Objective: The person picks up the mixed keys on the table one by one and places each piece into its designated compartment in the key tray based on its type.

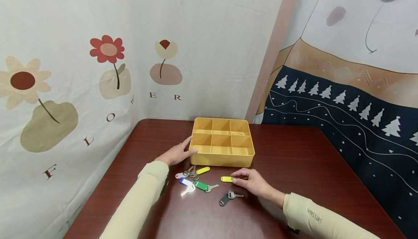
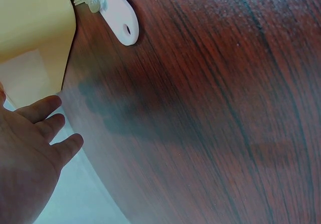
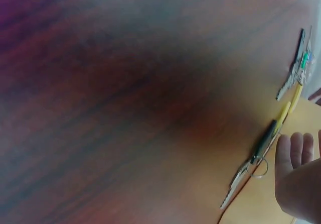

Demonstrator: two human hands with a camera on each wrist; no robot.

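Tabletop [image 1: 290,152], right fingers [image 1: 242,172] narrowly round tag [image 1: 226,179]

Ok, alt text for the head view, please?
A right hand pinches a flat yellow plastic key tag while the left hand rests on a yellow rectangular six-compartment box. Nearby, metal keys with tags in white, blue, green, black and yellow lie on a reddish-brown table.

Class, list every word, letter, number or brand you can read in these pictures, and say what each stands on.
"F L O W E R": spaced letters printed on the white flower-patterned backdrop.
Dark lettering on the right sleeve: too small and blurred to read.
Key tags: any writing on them is too small to make out.
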